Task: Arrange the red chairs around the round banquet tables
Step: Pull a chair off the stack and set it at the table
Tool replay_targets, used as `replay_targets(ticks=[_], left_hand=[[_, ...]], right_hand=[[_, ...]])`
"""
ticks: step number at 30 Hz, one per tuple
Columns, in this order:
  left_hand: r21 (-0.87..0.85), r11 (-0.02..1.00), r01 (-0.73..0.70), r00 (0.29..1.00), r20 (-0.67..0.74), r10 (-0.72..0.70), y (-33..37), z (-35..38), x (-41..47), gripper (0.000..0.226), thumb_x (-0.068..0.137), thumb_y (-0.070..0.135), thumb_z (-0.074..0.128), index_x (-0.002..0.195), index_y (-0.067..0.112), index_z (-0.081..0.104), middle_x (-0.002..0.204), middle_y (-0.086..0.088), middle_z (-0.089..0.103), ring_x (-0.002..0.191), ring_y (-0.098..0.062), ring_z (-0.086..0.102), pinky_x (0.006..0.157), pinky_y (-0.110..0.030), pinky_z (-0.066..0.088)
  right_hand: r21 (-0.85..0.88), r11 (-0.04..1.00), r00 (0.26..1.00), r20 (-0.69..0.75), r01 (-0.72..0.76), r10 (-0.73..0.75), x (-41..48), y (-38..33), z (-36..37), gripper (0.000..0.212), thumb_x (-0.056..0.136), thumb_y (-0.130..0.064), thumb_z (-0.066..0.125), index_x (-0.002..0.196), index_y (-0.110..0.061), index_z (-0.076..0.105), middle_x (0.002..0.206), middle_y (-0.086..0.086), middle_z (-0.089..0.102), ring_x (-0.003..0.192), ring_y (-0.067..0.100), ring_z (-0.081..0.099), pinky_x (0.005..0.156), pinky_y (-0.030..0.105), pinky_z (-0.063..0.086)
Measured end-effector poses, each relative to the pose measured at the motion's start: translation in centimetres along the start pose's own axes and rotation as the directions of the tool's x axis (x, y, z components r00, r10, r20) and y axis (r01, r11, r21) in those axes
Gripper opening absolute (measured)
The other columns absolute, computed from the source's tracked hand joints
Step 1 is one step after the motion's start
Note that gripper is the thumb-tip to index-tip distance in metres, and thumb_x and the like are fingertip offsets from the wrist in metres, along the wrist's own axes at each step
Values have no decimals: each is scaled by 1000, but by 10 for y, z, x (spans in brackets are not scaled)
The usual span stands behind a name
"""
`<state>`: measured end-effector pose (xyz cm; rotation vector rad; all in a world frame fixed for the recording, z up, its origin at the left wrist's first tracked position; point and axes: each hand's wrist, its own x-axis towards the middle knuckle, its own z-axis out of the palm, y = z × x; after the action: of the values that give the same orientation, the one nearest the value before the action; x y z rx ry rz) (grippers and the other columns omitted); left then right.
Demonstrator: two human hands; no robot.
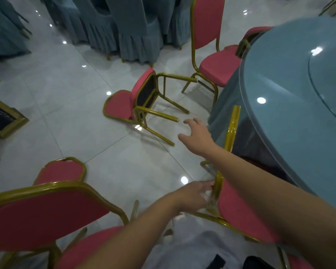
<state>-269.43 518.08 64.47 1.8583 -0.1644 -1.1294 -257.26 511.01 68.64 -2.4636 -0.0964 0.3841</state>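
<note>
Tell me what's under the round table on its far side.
The seat of an upright red chair slips under the rim of the round table; a second red chair shows just beyond. The draped blue cloth covers whatever else is beneath.

Cloth, metal, gloss
The toppled red chair (122,105) had cloth padding and a glossy gold metal frame; floor tiles (66,94) shone smooth

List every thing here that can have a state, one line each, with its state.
Round table: covered in blue cloth.
Fallen chair: on its back on the floor, legs sideways.
Upright chair: standing, seat at the table's edge.
Near chair: held by its gold frame.
Lower-left chair: upright.
Left grip: grips the near chair's frame.
Right grip: open, reaching toward the fallen chair, touching nothing.
</note>
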Motion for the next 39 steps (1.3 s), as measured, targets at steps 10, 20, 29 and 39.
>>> replay_targets(ticks=[10,20,29,39], left_hand=[[-1,986,166,986,-14,-166,-12,-130,70,66,90,13,61,144,44,40,148,2,47,121,-16,49,95,-29,44],[-478,851,218,700,-531,-478,-108,-349,47,74,88,20,63,151,36,29,147,-10,44,121,-27,48,97,-38,40],[-631,767,118,686,-506,-522,-176,-520,54,66,88,16,62,148,28,37,146,-11,41,114,-24,46,101,-40,43],[-711,694,113,655,-472,-590,-212,-743,3,46,90,17,65,134,22,54,130,-11,54,115,-27,53,92,-37,47]], right_hand=[[187,978,995,68,-90,78,79,24,8,56,95,-31,62,146,-21,41,153,4,36,134,24,42,105,33,38],[234,959,971,215,-157,106,175,-19,25,54,94,-35,59,145,-26,42,149,0,45,128,20,49,97,28,39],[141,973,964,222,-180,146,349,-137,67,52,93,-32,63,142,-25,46,143,7,49,118,22,52,91,31,44],[339,911,969,157,-236,192,521,-282,111,48,94,-30,61,141,-26,50,145,4,48,105,9,52,79,23,46]])
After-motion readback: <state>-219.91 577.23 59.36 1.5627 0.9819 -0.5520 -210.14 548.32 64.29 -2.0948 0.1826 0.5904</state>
